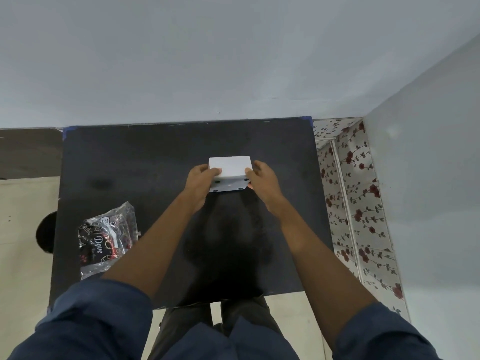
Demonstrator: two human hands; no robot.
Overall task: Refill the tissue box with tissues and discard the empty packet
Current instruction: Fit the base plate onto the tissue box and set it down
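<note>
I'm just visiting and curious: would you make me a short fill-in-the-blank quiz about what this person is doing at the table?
1. The white tissue box is gripped by ____ hands, the left hand and the right hand.
2. The plastic tissue packet lies on the ____ side of the black table.
3. The face of the box turned toward the camera shows small dark ____ at its corners.

Missing words: both; left; dots

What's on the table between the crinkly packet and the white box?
Only the left hand and its forearm cross there, seen from the head camera; otherwise bare black table separates packet and box.
</note>
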